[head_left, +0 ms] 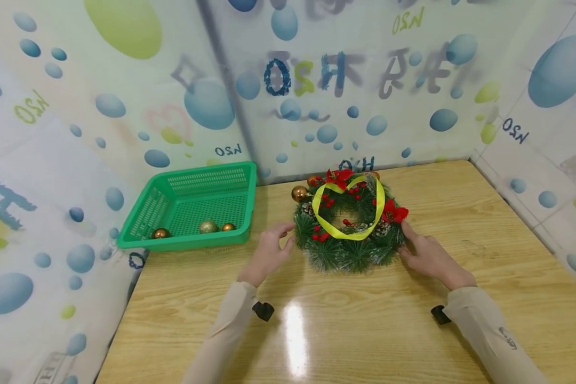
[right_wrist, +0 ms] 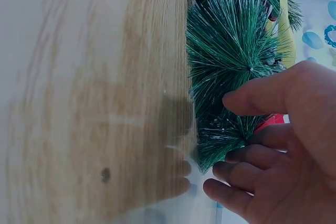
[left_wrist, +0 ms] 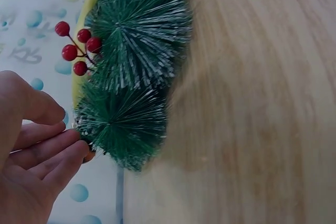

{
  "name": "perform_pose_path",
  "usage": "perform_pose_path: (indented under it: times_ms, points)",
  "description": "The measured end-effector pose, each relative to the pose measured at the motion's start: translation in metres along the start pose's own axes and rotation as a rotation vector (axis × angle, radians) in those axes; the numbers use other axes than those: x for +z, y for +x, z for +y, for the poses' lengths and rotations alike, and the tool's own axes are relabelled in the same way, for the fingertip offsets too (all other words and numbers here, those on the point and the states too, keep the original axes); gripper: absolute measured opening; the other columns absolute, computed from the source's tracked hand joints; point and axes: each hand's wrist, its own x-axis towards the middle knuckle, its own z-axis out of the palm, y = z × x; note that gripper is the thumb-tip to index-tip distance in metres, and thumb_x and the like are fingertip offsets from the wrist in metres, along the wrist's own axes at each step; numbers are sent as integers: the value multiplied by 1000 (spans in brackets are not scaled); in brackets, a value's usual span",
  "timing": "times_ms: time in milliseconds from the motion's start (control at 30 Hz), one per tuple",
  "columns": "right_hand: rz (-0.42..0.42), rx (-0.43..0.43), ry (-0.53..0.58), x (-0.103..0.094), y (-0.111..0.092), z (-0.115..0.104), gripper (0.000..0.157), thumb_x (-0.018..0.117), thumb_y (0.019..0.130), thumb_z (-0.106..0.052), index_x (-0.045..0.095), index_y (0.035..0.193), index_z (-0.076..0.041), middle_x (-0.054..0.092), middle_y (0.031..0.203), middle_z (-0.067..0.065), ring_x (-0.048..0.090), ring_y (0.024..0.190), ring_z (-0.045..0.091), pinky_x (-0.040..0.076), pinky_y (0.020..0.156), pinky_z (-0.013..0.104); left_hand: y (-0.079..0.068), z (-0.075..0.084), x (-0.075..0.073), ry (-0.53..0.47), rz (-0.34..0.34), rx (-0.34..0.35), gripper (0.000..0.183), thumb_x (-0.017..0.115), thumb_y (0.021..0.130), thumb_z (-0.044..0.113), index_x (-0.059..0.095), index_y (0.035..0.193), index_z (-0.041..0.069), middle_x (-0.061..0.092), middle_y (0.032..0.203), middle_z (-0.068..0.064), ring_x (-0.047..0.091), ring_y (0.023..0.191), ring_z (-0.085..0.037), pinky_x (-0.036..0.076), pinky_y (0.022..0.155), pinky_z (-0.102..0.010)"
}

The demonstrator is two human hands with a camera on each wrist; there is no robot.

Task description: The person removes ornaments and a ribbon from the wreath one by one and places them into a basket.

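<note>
The left hand (head_left: 271, 249) is loosely spread, thumb apart from slightly bent fingers, with its fingertips at the left edge of the wreath (head_left: 338, 258); whether they touch it I cannot tell. The right hand (head_left: 432, 256) is at the wreath's right edge, thumb and fingers parted and relaxed, its fingertips beside a red flower (head_left: 394, 212). The wreath lies flat on the wooden table (head_left: 355, 330), between the hands and close to the wall (head_left: 326, 106). A yellow ribbon (head_left: 350, 236) loops over its greenery, among red berries (head_left: 320, 234) and pine cones (head_left: 381, 228). A copper ball (head_left: 300, 193) sits at its far left edge. Black devices (head_left: 263, 310) show at both sleeves (head_left: 232, 314). Left of the wreath, well apart from it, stands a green basket (head_left: 187, 244) holding two copper-coloured balls (head_left: 160, 233) and a gold ball (head_left: 208, 226) between them. The wall is patterned with blue and green drops.
</note>
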Motion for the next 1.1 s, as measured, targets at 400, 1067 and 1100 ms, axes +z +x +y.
perform_pose_path:
  times_ms: [400,1067,1100]
  points:
    - [8,-16,-13,1,1,0,76,58,98,-10,16,156,13,56,70,13,29,43,11,37,55,30,-6,-4,15,-12,-74,-115,38,62,98,6,61,136,1,62,139,-18,63,119,-38,44,114,-54]
    - [-28,37,11,-1,3,4,76,53,100,-11,10,159,6,43,51,1,29,39,8,37,41,26,-12,-2,22,-10,-71,-94,38,61,97,4,62,135,1,62,139,-17,62,123,-35,55,105,-43]
    - [-28,35,10,-2,4,4,76,53,99,-10,10,159,7,42,51,1,29,39,8,37,41,26,-13,-1,23,-10,-71,-95,38,62,97,3,62,135,1,62,139,-17,62,124,-35,54,106,-43]
